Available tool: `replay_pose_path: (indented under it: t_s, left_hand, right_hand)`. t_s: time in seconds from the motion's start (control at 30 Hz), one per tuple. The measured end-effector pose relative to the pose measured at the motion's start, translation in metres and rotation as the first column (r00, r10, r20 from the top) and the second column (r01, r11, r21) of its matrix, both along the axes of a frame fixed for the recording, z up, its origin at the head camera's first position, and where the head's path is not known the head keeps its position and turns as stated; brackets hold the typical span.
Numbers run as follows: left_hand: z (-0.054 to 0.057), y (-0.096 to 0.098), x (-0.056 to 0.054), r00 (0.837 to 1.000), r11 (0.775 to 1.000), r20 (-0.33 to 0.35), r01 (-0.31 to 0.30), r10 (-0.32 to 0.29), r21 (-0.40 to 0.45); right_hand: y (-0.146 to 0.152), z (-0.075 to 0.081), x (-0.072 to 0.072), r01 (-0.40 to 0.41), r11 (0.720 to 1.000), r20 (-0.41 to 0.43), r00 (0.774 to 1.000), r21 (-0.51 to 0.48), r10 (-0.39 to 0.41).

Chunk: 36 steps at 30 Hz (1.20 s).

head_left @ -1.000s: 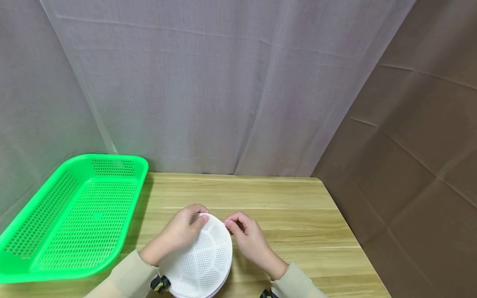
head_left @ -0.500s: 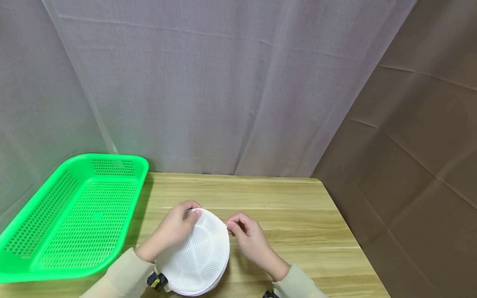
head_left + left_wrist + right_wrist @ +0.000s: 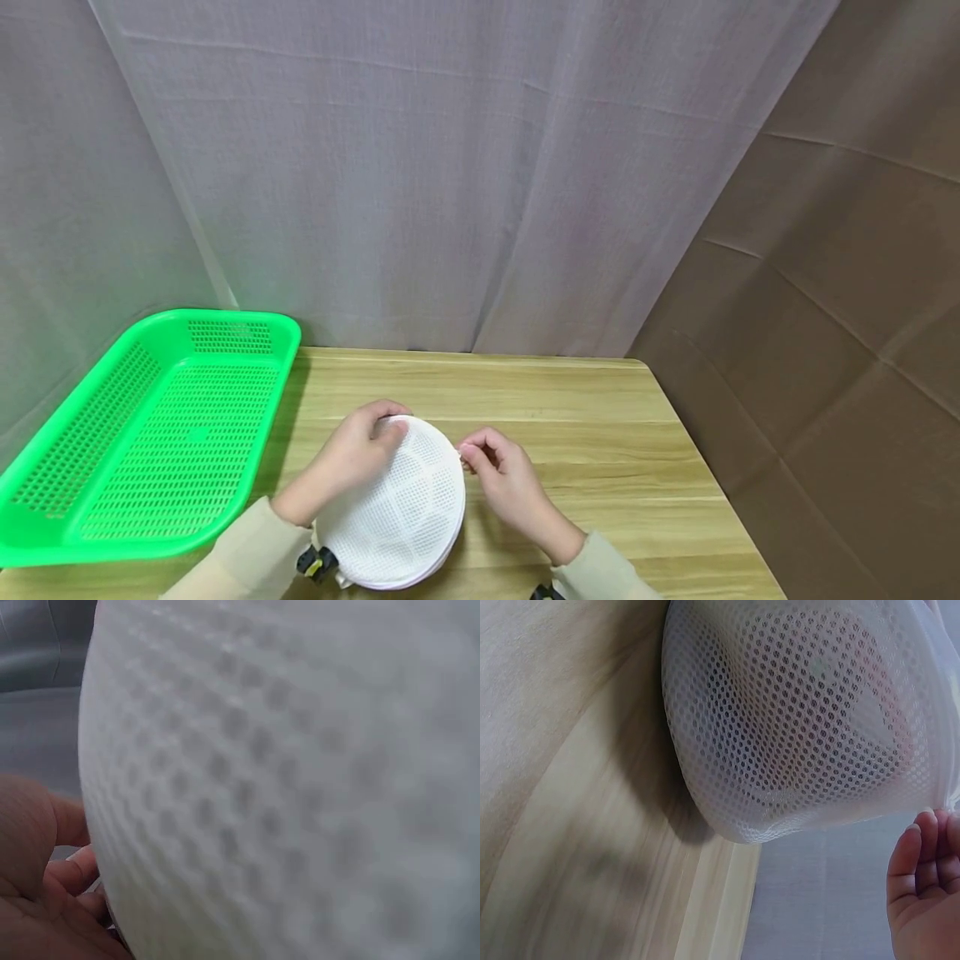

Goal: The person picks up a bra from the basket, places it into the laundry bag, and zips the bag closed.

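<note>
A round white mesh laundry bag (image 3: pixel 401 517) is held up over the near part of the table in the head view. My left hand (image 3: pixel 356 454) grips its far left edge, thumb on the mesh face. At the bag's right edge, my right hand (image 3: pixel 506 479) pinches a small bit of the rim with thumb and fingertips; whether that is a zip pull is too small to tell. The right wrist view shows the bag's honeycomb mesh side (image 3: pixel 802 727), with faint pinkish and greenish patches behind it. In the left wrist view the mesh (image 3: pixel 225 787) fills most of the picture.
To the left stands a green plastic basket (image 3: pixel 288 392) with slotted sides and floor. The wood-grain table (image 3: pixel 570 400) ends at a grey curtain (image 3: pixel 375 208) behind and a brown cloth (image 3: pixel 825 333) on the right.
The bag has shifted slightly away from me, and my left hand has moved a little left and up with it. My right hand has edged slightly right, still pinching the rim.
</note>
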<state>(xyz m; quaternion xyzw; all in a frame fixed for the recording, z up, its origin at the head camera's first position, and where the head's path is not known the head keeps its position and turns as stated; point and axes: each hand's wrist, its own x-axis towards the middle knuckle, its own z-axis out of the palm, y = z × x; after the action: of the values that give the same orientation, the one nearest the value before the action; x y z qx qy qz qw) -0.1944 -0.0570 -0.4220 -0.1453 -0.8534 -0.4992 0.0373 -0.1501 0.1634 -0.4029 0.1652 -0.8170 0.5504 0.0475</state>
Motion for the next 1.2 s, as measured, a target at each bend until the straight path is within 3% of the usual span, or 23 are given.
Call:
replay_pose_path:
  t_s: [0.17, 0.47, 0.93, 1.2]
  left_hand:
    - [0.008, 0.007, 0.005, 0.994, 0.998, -0.089, 0.054, -0.058, -0.044]
    - [0.01, 0.013, 0.008, 0.989, 0.993, -0.144, 0.019, -0.036, -0.113]
    - [0.006, 0.008, 0.003, 0.997, 0.999, -0.077, 0.004, -0.008, -0.054]
    - [0.005, 0.002, 0.0, 0.996, 0.998, -0.074, -0.047, 0.044, -0.048]
  right_hand:
    - [-0.002, 0.001, -0.001, -0.002, 1.0, -0.011, 1.0, 0.008, 0.002]
    - [-0.006, 0.003, -0.001, -0.018, 1.0, -0.019, 1.0, -0.011, 0.018]
    - [-0.006, 0.004, -0.001, -0.014, 1.0, -0.038, 0.999, 0.005, 0.014]
    - [-0.003, 0.007, -0.002, -0.006, 1.0, -0.031, 0.999, 0.019, 0.007]
